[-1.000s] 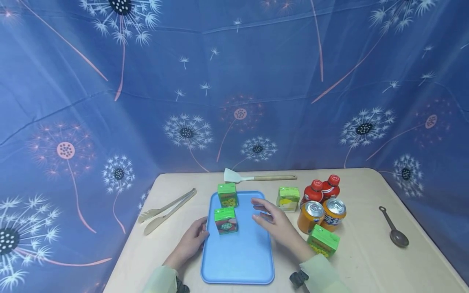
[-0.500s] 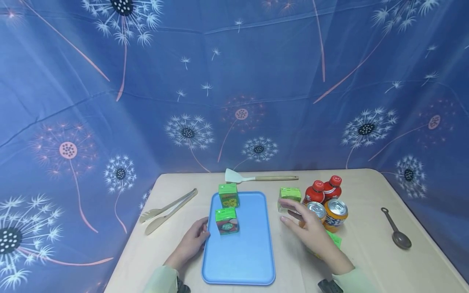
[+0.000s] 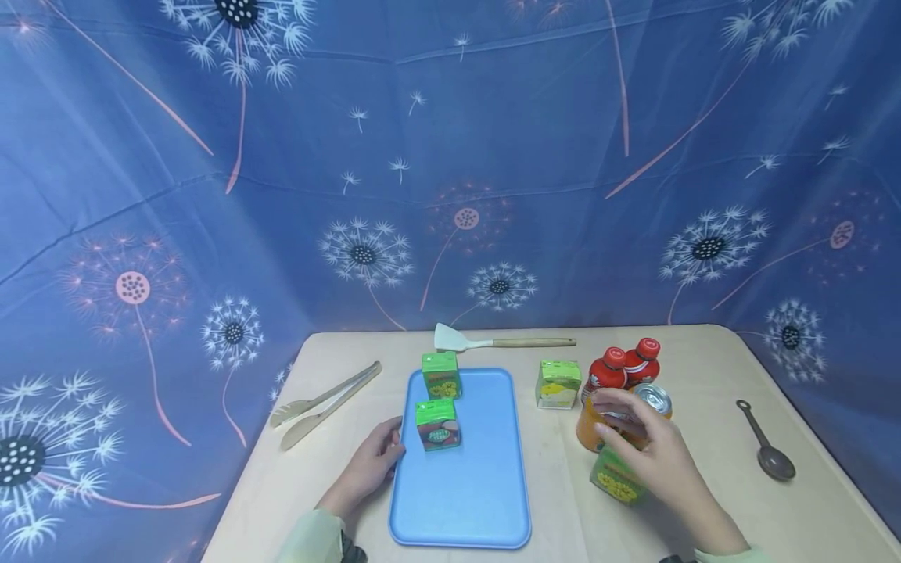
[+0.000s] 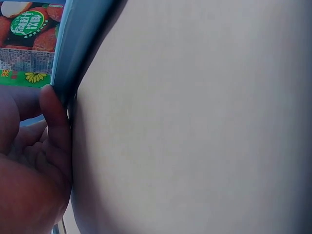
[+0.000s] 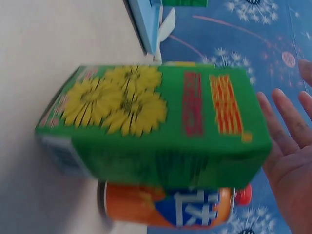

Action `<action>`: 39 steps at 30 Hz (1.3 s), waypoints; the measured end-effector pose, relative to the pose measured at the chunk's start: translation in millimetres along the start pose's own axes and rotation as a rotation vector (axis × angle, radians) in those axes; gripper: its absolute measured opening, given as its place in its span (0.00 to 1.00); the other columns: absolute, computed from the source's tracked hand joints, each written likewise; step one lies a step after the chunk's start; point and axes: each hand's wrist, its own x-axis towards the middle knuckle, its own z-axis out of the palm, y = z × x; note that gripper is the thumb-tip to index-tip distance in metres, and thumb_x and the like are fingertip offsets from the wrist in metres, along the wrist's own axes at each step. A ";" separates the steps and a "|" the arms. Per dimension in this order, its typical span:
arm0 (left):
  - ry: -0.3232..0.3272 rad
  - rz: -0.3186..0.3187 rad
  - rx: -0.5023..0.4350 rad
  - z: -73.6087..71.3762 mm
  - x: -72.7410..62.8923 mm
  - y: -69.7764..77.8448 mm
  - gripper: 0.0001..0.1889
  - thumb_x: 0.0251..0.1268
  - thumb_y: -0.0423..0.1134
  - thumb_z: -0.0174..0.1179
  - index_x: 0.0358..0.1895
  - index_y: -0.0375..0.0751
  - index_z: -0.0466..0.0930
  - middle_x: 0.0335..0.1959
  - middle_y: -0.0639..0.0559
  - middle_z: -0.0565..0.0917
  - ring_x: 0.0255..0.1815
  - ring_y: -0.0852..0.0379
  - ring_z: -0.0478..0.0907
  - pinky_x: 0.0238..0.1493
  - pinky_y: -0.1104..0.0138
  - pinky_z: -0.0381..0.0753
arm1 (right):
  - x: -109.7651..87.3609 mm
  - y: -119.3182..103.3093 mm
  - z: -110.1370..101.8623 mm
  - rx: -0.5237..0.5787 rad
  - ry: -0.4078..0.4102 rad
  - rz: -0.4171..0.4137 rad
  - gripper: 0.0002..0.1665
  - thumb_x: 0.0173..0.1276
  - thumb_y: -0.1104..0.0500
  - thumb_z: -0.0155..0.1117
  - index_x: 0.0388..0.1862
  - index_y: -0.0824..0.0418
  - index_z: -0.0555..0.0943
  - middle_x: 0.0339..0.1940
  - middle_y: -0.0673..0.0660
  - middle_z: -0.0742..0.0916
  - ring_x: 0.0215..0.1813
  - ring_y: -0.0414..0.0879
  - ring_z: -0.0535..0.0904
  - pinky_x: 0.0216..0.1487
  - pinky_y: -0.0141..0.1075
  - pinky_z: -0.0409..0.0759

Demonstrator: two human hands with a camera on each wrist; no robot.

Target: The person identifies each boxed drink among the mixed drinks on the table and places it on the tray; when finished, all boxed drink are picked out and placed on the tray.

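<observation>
My left hand holds the left edge of a blue tray, its thumb at the rim. Two green drink cartons stand at the tray's upper left: a strawberry one and, behind it, one with yellow flowers. My right hand hovers with fingers spread over an orange soda can and a green carton with yellow flowers, partly hiding both. Nothing is in its grasp. A second orange can stands just behind the fingers.
Two red-capped bottles stand behind the cans, with a pale green carton to their left. A spatula lies along the back. Tongs are at the left, a dark spoon at the right.
My right hand has moved from above the tray's right side rightward to the cans and the front carton. The left hand stays at the tray's edge.
</observation>
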 end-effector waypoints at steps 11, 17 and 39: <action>0.019 0.012 0.013 0.5 -1.7 3.1 0.28 0.82 0.38 0.54 0.79 0.33 0.62 0.49 0.48 0.76 0.48 0.52 0.77 0.54 0.54 0.77 | -17.8 16.0 -26.5 -0.081 0.098 0.030 0.28 0.67 0.71 0.74 0.65 0.60 0.79 0.55 0.59 0.88 0.55 0.37 0.84 0.53 0.24 0.80; 0.007 -0.002 0.013 0.9 -0.3 1.7 0.28 0.83 0.38 0.53 0.80 0.35 0.62 0.51 0.48 0.75 0.51 0.52 0.77 0.53 0.57 0.77 | -31.2 23.3 -29.3 -0.085 0.095 0.100 0.22 0.70 0.68 0.73 0.61 0.57 0.82 0.54 0.57 0.87 0.56 0.34 0.82 0.51 0.23 0.80; 0.001 0.002 0.008 0.9 -0.5 0.8 0.28 0.83 0.37 0.52 0.80 0.34 0.61 0.48 0.49 0.74 0.44 0.52 0.77 0.47 0.61 0.78 | -64.2 38.5 -22.0 -0.164 0.013 0.281 0.33 0.66 0.50 0.79 0.67 0.56 0.80 0.59 0.56 0.85 0.53 0.21 0.75 0.43 0.31 0.86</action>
